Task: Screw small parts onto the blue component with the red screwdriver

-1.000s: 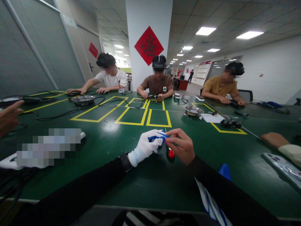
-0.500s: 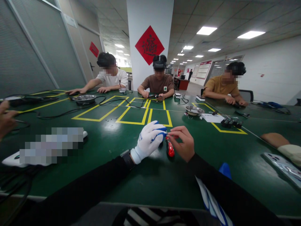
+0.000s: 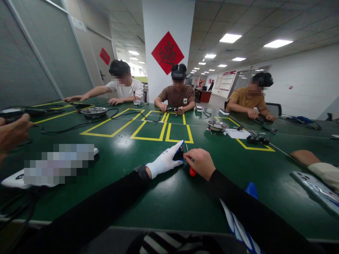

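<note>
My left hand, in a white glove with blue palm and fingertips, is closed around a small black block-like part, its thumb and fingers on either side. Part of the block is hidden by the glove. Bare and pinched, my right hand has its fingertips right at the block's right side. What sits in that pinch is too small to make out. A red-handled screwdriver lies on the table under my right hand, which covers much of it; its thin shaft shows beyond my fingers.
A white-and-blue glove lies by my right forearm. Phones flank me, one right. Farther off are a metal bowl, white paper, several black parts and cables. Yellow tape marks the green table. Co-workers sit around it.
My left hand has turned, opening the black part to view. My right hand has rotated and moved slightly left, its fingertips lower and against the part, now covering more of the screwdriver.
</note>
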Demonstrator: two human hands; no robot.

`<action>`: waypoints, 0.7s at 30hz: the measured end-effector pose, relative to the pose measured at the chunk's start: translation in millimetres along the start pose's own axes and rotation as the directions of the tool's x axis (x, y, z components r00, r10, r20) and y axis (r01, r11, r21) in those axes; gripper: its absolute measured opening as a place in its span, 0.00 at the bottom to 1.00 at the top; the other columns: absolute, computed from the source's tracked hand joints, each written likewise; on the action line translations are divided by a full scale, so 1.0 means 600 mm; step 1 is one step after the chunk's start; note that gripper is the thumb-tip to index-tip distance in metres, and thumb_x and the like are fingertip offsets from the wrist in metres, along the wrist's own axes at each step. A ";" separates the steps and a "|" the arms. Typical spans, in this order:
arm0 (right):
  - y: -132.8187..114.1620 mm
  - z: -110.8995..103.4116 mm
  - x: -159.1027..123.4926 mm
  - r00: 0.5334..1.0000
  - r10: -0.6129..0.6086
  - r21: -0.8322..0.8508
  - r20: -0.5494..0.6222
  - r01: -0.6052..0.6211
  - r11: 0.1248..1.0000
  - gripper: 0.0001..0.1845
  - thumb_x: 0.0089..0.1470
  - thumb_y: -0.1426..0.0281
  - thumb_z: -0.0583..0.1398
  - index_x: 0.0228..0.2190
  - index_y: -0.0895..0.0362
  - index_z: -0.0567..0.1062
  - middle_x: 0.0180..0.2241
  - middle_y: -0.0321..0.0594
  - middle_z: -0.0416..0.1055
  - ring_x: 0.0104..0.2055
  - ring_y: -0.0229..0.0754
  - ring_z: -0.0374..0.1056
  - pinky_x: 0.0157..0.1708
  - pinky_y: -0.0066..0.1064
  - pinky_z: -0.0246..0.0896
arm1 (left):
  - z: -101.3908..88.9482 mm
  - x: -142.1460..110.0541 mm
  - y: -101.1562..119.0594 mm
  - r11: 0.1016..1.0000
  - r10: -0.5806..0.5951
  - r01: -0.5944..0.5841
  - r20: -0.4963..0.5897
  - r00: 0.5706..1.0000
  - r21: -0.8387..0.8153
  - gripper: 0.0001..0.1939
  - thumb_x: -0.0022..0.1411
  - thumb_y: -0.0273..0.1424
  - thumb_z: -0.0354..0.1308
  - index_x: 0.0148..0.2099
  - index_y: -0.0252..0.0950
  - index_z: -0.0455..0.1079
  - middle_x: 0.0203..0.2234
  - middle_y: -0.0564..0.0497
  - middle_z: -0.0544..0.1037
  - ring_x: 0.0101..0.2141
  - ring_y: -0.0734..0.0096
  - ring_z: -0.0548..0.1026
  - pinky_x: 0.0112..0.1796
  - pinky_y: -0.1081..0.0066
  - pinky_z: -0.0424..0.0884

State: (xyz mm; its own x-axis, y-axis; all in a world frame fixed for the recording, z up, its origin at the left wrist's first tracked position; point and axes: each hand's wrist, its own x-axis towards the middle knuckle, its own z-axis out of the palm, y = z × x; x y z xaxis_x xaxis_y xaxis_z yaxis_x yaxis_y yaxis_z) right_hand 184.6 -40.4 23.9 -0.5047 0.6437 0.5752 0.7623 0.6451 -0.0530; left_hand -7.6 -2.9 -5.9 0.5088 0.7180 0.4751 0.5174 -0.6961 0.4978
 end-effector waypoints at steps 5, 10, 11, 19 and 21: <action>-0.006 -0.004 0.008 0.994 -0.101 -0.130 0.048 0.106 0.986 0.10 0.59 0.71 0.55 0.34 0.57 0.78 0.32 0.41 0.77 0.34 0.40 0.69 0.35 0.33 0.53 | -0.008 0.004 0.003 0.998 0.021 -0.020 0.007 1.000 -0.052 0.34 0.52 0.33 0.63 0.61 0.38 0.59 0.54 0.46 0.71 0.54 0.59 0.69 0.56 0.60 0.62; 0.000 -0.004 0.006 0.990 -0.126 -0.136 0.068 0.134 0.982 0.11 0.59 0.70 0.55 0.34 0.56 0.78 0.31 0.40 0.78 0.32 0.40 0.69 0.34 0.33 0.51 | -0.008 0.008 0.001 0.998 0.029 -0.030 -0.012 0.999 -0.061 0.31 0.50 0.34 0.64 0.57 0.36 0.65 0.51 0.44 0.73 0.52 0.56 0.71 0.54 0.59 0.65; 0.001 -0.003 0.005 0.990 -0.127 -0.129 0.062 0.134 0.983 0.11 0.59 0.70 0.55 0.34 0.56 0.79 0.32 0.40 0.78 0.32 0.40 0.69 0.34 0.33 0.51 | -0.007 0.009 0.000 0.998 0.031 -0.031 -0.013 0.999 -0.051 0.31 0.50 0.34 0.64 0.57 0.36 0.65 0.51 0.44 0.73 0.51 0.56 0.71 0.54 0.59 0.65; 0.007 -0.001 0.004 0.993 -0.115 -0.086 0.035 0.117 0.989 0.11 0.59 0.70 0.56 0.33 0.56 0.78 0.32 0.40 0.78 0.33 0.39 0.69 0.36 0.33 0.52 | -0.013 0.010 0.008 1.000 0.025 -0.025 0.031 0.999 0.009 0.29 0.51 0.34 0.64 0.56 0.38 0.66 0.50 0.45 0.74 0.50 0.56 0.72 0.52 0.61 0.66; 0.004 -0.002 0.006 0.993 -0.111 -0.086 0.039 0.114 0.990 0.10 0.59 0.70 0.55 0.33 0.56 0.78 0.32 0.40 0.78 0.33 0.39 0.69 0.36 0.32 0.52 | -0.013 0.010 0.008 0.999 0.031 -0.031 0.030 0.999 0.008 0.29 0.51 0.35 0.64 0.56 0.37 0.66 0.50 0.45 0.74 0.50 0.56 0.72 0.52 0.61 0.66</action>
State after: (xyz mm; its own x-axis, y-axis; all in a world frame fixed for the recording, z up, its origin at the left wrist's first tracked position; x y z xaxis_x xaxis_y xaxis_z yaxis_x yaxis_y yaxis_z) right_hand 185.1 -37.2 26.5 -0.6016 0.5840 0.5449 0.7318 0.6765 0.0828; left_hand -7.5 -1.8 5.2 0.5449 0.6956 0.4682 0.5068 -0.7181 0.4770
